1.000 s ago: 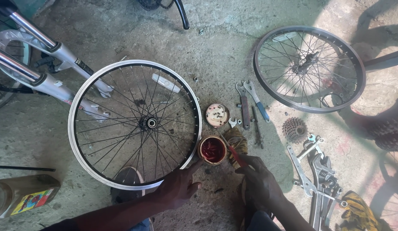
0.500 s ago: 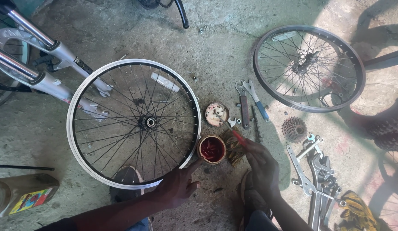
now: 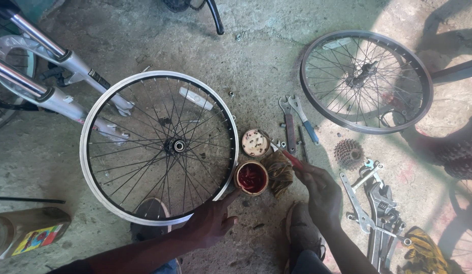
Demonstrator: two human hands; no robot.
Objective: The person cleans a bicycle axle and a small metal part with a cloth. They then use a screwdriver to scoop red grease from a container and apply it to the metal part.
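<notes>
A spoked bicycle wheel (image 3: 160, 147) lies flat on the concrete floor in front of me. My left hand (image 3: 211, 219) rests on its near rim, fingers spread. My right hand (image 3: 321, 192) grips a red-handled tool (image 3: 288, 156) whose tip points toward the small lid (image 3: 255, 142) holding small parts. A round tin of red grease (image 3: 251, 178) stands between my hands, next to a brownish rag (image 3: 280, 172).
A second wheel (image 3: 366, 81) lies at the upper right. Wrenches (image 3: 295, 124) and a cassette cog (image 3: 348, 152) lie between; more spanners (image 3: 378, 203) pile at the right. A silver suspension fork (image 3: 48, 86) reaches in from the left. A bottle (image 3: 28, 232) lies at lower left.
My right hand has moved up and right from the grease tin, carrying the red-handled tool toward the lid. My left hand stays on the rim.
</notes>
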